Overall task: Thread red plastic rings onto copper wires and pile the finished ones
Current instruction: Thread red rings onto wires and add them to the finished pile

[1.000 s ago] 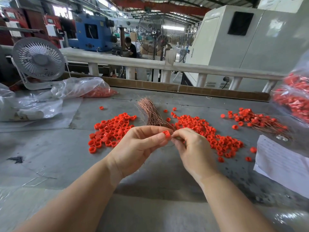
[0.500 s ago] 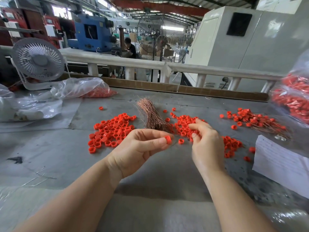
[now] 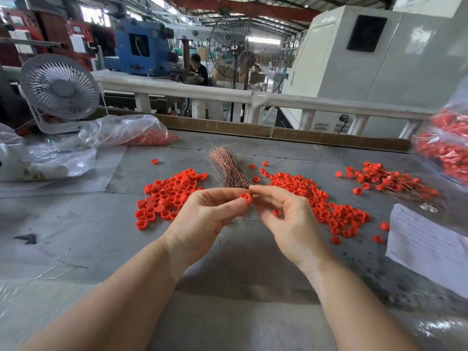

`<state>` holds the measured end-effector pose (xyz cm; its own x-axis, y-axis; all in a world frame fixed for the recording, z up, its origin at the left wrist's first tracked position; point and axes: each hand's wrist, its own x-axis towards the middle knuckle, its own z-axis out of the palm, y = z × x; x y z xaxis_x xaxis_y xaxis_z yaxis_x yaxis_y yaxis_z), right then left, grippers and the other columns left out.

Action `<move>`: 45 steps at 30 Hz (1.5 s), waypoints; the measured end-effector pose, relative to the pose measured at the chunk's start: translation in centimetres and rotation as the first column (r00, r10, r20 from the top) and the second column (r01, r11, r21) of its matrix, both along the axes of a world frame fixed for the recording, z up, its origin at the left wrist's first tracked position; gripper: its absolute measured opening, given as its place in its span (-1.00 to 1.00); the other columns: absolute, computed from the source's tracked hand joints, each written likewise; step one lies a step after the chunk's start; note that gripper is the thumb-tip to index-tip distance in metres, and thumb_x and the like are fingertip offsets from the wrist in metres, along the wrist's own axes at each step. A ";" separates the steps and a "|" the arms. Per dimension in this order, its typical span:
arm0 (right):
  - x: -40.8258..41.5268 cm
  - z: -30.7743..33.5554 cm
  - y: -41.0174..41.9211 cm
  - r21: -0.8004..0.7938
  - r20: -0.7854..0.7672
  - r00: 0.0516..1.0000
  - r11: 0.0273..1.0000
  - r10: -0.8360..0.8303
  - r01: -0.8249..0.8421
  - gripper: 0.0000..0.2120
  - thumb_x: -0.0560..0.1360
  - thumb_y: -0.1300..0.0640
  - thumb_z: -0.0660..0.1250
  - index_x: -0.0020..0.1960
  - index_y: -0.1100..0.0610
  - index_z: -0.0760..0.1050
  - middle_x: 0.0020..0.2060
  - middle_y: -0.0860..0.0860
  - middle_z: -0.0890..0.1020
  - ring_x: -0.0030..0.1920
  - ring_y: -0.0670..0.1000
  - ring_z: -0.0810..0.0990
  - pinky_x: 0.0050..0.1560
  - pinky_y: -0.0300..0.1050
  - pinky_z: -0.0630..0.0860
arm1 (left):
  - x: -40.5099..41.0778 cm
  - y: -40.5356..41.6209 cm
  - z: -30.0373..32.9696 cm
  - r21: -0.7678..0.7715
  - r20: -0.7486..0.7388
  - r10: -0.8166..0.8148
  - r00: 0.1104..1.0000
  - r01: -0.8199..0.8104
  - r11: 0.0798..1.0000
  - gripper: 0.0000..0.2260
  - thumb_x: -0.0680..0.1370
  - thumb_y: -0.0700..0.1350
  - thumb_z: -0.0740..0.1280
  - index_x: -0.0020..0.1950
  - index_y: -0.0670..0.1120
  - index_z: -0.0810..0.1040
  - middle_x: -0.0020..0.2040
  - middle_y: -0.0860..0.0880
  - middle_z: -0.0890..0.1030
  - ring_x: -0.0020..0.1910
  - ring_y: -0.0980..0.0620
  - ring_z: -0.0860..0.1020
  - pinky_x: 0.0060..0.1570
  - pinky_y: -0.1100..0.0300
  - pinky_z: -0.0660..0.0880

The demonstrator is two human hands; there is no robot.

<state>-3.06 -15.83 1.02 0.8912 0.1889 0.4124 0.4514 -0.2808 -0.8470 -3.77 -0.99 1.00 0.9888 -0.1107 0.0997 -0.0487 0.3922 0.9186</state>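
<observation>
The left hand (image 3: 202, 219) pinches a red ring (image 3: 245, 198) between thumb and forefinger, open face toward the camera, above the near middle of the table (image 3: 228, 269). The right hand (image 3: 286, 219) meets it fingertip to fingertip, a second ring (image 3: 276, 212) tucked in its curled fingers; whether it also grips a wire I cannot tell. To thread well, hold the ring steady and feed the wire straight through. The copper wire bundle (image 3: 229, 168) lies just beyond, and the finished pile (image 3: 390, 179) sits far right.
</observation>
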 end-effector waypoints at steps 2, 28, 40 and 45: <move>0.0 0.0 0.0 0.014 0.020 1.000 1.000 -0.009 0.009 -0.66 0.44 0.36 0.37 0.02 -0.06 0.55 -0.16 -0.09 0.68 -0.08 -0.18 0.63 0.02 -0.35 0.48 | 0.0 0.0 -0.1 0.020 0.015 -0.004 1.000 0.003 1.000 -0.80 0.25 -0.20 0.41 -0.16 -0.18 0.69 -0.18 -0.14 0.67 -0.12 -0.02 0.56 0.03 0.20 0.44; 0.4 0.4 -0.6 0.188 0.174 0.949 0.955 -0.262 0.229 -0.71 0.50 0.38 0.27 -0.18 -0.01 0.49 -0.30 -0.07 0.60 -0.27 -0.19 0.55 -0.17 -0.34 0.44 | 0.3 -0.2 0.0 -0.117 -0.078 0.007 0.997 -0.016 0.993 -0.77 0.48 -0.44 0.21 -0.08 -0.22 0.62 -0.25 -0.12 0.67 -0.25 0.04 0.65 -0.20 0.30 0.59; 0.1 0.3 -0.1 0.112 0.098 0.982 0.982 -0.162 0.150 -0.78 0.47 0.34 0.33 -0.20 0.03 0.54 -0.32 -0.05 0.62 -0.24 -0.10 0.59 -0.16 -0.32 0.48 | 0.3 -0.2 -0.1 -0.117 -0.051 -0.021 0.998 0.015 0.993 -0.79 0.31 -0.30 0.34 -0.07 -0.23 0.59 -0.25 -0.11 0.67 -0.27 0.05 0.65 -0.27 0.32 0.56; 0.1 0.3 -0.2 0.093 0.107 0.981 0.984 -0.162 0.152 -0.78 0.48 0.33 0.34 -0.20 0.02 0.53 -0.32 -0.07 0.62 -0.23 -0.09 0.58 -0.16 -0.35 0.46 | 0.2 -0.1 0.0 -0.128 -0.057 -0.043 0.997 0.035 0.991 -0.81 0.32 -0.28 0.34 -0.08 -0.21 0.59 -0.26 -0.09 0.65 -0.30 0.06 0.63 -0.24 0.29 0.58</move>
